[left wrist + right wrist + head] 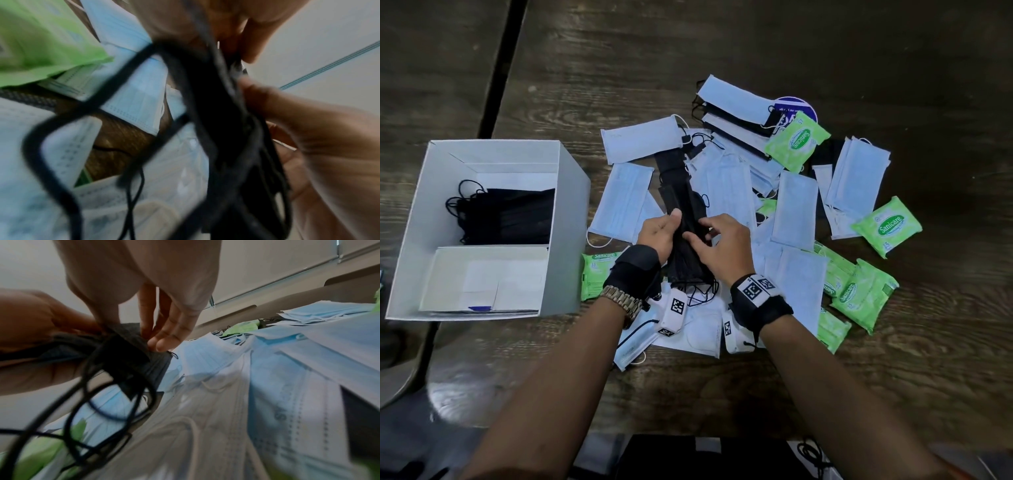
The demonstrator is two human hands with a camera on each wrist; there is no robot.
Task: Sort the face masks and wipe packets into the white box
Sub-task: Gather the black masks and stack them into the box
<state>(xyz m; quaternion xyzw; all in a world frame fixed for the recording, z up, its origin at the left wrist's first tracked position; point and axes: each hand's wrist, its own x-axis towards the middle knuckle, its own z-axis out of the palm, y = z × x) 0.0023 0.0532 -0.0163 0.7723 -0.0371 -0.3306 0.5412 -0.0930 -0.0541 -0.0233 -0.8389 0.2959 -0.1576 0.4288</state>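
Observation:
A stack of black face masks point(686, 240) is held upright above the pile, between both hands. My left hand point(659, 231) grips its left side, thumb on top. My right hand point(714, 240) pinches the stack's right edge with thumb and fingertips point(162, 342). Black ear loops point(61, 129) dangle below the stack. The white box point(565, 219) stands at the left with black masks point(506, 219) in its far compartment and white sheets in the near one. Light blue masks point(722, 185) and green wipe packets point(796, 140) lie scattered on the dark wooden table point(893, 377).
More green wipe packets lie at the right point(887, 226), lower right point(863, 298) and beside the box point(595, 274). A blue round sticker point(796, 106) peeks out behind the far masks. A black object point(705, 455) lies at the table's near edge.

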